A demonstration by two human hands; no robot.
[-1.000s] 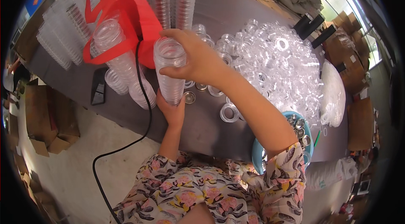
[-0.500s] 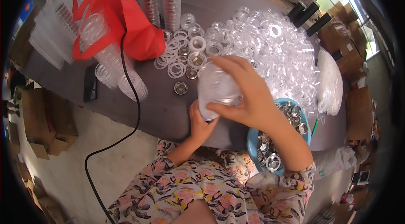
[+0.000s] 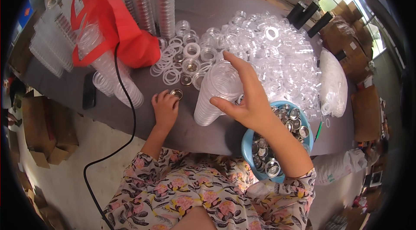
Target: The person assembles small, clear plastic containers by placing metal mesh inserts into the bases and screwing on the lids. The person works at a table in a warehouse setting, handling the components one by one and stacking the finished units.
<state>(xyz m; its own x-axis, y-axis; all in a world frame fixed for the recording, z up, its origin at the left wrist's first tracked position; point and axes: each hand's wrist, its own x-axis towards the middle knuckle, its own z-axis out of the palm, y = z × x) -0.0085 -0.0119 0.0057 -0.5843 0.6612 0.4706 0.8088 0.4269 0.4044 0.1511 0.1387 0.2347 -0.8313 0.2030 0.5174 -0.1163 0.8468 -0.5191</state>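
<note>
A tall stack of clear plastic rings or lids (image 3: 208, 107) stands on the dark table in front of me. My right hand (image 3: 249, 97) is spread around its upper end, thumb on the near side and forefinger stretched out beyond. Whether the palm presses on the stack I cannot tell. To the left, my left hand (image 3: 165, 107) reaches over the table with fingers apart, its fingertips at the edge of a small round silver metal cap (image 3: 177, 94). Behind the cap lie loose clear rings (image 3: 171, 76) and several ring-shaped pieces with metal inside (image 3: 191, 66).
A blue basin (image 3: 247, 150) of metal caps sits by my right forearm. Beyond it spreads a heap of clear plastic pieces (image 3: 277, 61), with a white bag (image 3: 333, 82) alongside. At left are a red bag (image 3: 117, 26), a black cable (image 3: 133, 117), a phone (image 3: 89, 90) and tall clear stacks (image 3: 164, 4).
My left hand has left the base of the stack and moved left to the metal cap. My right hand's fingers have spread wider at the stack. The view has shifted slightly.
</note>
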